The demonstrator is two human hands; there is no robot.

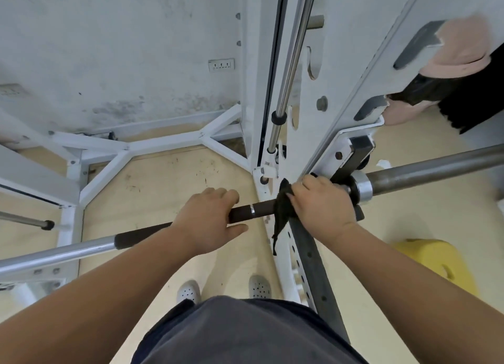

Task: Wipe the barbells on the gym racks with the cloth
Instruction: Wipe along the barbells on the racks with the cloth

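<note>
A long barbell (256, 209) lies across the white rack (297, 156), with a silver shaft at the left, a dark grip in the middle and a thick grey sleeve at the right. My left hand (210, 219) rests on top of the dark grip, fingers curled over it. My right hand (321, 208) presses a black cloth (282, 213) around the bar just left of the silver collar (364, 189). One end of the cloth hangs down below the bar.
A chrome guide rod (290, 63) runs up the rack's upright. A dark perforated post (313, 262) slants down at my right. A yellow stool (436, 262) stands on the wooden floor at the right. A pink cap (461, 49) hangs at the upper right. The white frame base (114, 150) spreads left.
</note>
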